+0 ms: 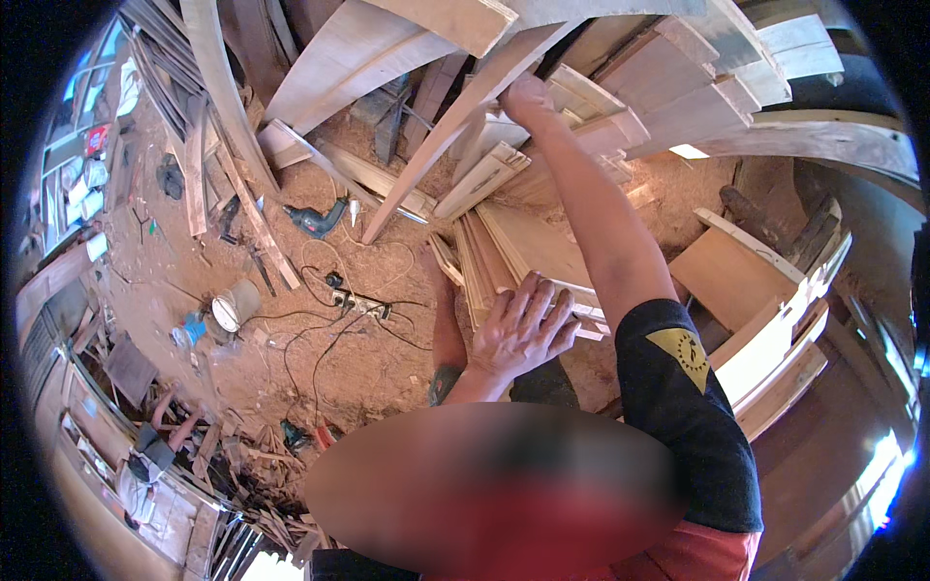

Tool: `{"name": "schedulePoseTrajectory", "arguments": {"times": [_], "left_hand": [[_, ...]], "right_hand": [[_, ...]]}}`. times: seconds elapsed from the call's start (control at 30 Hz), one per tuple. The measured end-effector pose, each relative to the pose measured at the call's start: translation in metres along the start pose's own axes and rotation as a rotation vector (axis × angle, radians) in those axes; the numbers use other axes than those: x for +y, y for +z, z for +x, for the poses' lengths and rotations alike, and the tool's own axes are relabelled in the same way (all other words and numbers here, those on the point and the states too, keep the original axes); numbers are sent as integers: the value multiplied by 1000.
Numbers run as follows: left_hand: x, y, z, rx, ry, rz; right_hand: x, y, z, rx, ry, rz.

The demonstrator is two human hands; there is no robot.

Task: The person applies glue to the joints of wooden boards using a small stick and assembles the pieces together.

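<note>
My right arm stretches forward to the stacked woodwork. The right hand (528,103) is closed against the edge of a long, narrow wooden plank (441,145) that leans diagonally, and its fingertips are partly hidden. Nearer to me, my left hand (523,327) rests with spread fingers over the top ends of several upright wooden panels (542,247). Between the two hands lies a short bundle of light boards (481,181). A bare leg (449,324) shows just left of the panels.
Sawdust covers the floor, where a power drill (315,221), a power strip (360,305) with tangled cords and a white bucket (234,306) lie to the left. Wooden frames (746,290) stand at right. Scrap wood (257,470) is heaped lower left. Curved boards (363,58) lean ahead.
</note>
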State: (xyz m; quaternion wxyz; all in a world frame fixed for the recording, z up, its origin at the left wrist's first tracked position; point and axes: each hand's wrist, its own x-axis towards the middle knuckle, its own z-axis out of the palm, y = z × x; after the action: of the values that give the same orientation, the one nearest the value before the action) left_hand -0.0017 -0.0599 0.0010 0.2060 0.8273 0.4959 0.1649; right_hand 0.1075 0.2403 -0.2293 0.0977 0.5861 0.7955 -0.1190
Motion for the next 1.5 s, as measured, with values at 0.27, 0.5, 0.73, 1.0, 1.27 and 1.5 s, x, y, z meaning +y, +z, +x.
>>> {"name": "schedulePoseTrajectory", "arguments": {"times": [0.27, 0.5, 0.73, 1.0, 1.27, 1.5], "left_hand": [[1, -9, 7, -34, -11, 10], [-1, -11, 30, -28, 5, -25], [-6, -6, 79, -89, -68, 67], [-6, -2, 122, -54, -81, 147], [-10, -37, 70, 128, 61, 195], [-59, -75, -138, -534, 79, -161]], "right_hand": [[55, -75, -50, 325, 238, 551], [118, -216, -140, 749, 203, 694], [147, -362, -306, 908, 553, 580], [105, -469, -529, 1421, 678, 490], [-10, -499, -765, 1945, 1048, 564], [-168, -438, -919, 2193, 1227, 314]]}}
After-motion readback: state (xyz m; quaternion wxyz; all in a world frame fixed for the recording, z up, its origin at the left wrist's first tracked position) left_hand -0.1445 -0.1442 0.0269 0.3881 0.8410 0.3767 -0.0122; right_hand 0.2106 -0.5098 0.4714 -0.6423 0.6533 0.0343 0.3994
